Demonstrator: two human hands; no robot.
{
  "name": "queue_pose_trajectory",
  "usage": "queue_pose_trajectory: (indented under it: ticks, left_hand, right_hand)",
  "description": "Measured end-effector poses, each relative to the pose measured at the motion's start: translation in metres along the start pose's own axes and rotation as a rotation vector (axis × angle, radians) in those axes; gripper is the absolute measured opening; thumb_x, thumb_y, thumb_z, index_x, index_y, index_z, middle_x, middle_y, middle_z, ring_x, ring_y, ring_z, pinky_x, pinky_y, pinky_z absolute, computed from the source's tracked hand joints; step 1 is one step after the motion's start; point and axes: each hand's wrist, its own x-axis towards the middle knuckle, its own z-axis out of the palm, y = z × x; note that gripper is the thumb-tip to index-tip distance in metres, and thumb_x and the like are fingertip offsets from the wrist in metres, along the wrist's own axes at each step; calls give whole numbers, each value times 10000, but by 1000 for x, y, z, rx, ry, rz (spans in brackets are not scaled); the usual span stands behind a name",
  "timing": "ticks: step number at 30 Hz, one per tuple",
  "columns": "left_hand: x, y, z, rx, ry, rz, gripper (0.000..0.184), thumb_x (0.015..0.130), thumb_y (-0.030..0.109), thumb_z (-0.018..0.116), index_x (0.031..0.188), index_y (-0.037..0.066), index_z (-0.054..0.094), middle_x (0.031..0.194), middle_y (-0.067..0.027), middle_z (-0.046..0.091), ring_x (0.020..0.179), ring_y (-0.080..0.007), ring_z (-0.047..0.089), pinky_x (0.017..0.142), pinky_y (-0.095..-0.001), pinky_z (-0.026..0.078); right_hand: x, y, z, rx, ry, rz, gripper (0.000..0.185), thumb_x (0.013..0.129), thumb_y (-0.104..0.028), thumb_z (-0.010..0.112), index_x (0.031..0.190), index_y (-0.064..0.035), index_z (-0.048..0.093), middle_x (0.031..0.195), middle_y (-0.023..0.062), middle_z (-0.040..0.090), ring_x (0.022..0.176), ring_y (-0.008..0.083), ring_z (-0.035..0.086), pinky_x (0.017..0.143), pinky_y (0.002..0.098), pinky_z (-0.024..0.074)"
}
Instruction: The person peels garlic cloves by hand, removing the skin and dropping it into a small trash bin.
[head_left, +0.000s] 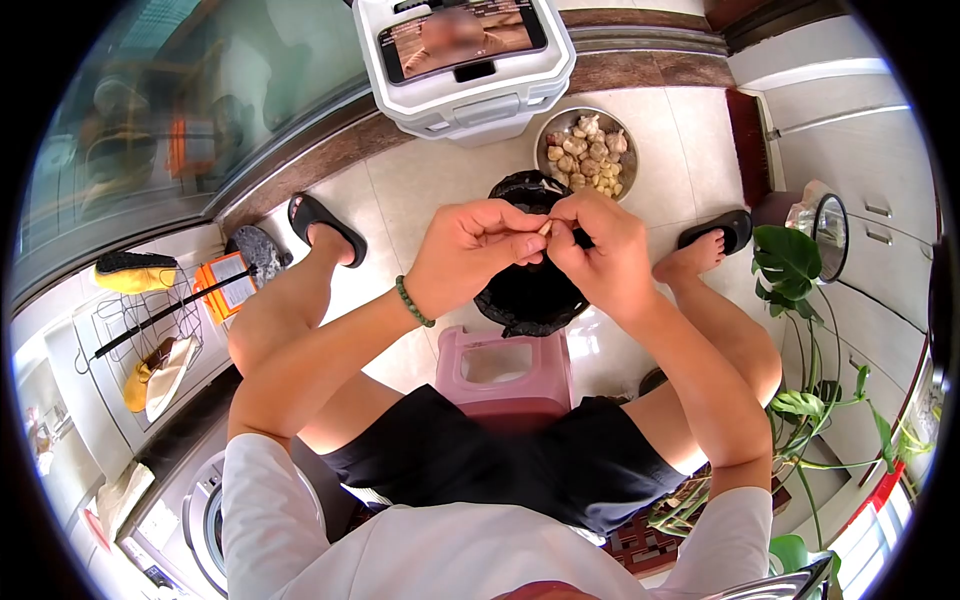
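A small pale garlic clove point(545, 229) is pinched between the fingertips of both hands. My left hand point(478, 240) comes from the left, a green bead bracelet on its wrist, with thumb and fingers closed on the clove. From the right, my right hand point(602, 240) meets it with thumb and forefinger on the same clove. Directly beneath both hands stands a bin lined with a black bag point(530, 300); its inside is too dark to make out. Beyond the hands, a metal bowl point(540, 150) holds garlic bulbs point(592, 140) and loose peeled cloves point(607, 180).
A phone point(462, 40) lies on a white and grey box point(470, 110) ahead. A pink stool point(505, 385) stands between my legs. A potted plant point(790, 265) and cabinets point(840, 130) are at right; a wire rack point(150, 320) with shoes is at left.
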Motion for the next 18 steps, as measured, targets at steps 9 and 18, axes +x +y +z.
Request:
queue_pose_trajectory:
  ticks: [9, 18]
  left_hand:
    - [-3, 3, 5, -26, 41, 4, 202, 903, -4, 658, 1098, -54, 673, 982, -119, 700, 836, -155, 671, 766, -268, 564]
    - [-1, 3, 0, -2, -17, 2, 209, 960, 82, 608, 1136, -29, 622, 1014, -78, 686, 840, -130, 670, 757, -254, 558]
  right_hand:
    - [1, 3, 6, 29, 22, 16, 80, 783, 47, 640, 811, -8, 590, 729, 84, 566, 596, 203, 574, 532, 306, 466]
    - [-4, 8, 10, 309, -3, 260, 70, 848, 27, 595, 811, -6, 546, 732, 29, 539, 645, 83, 535, 576, 239, 458]
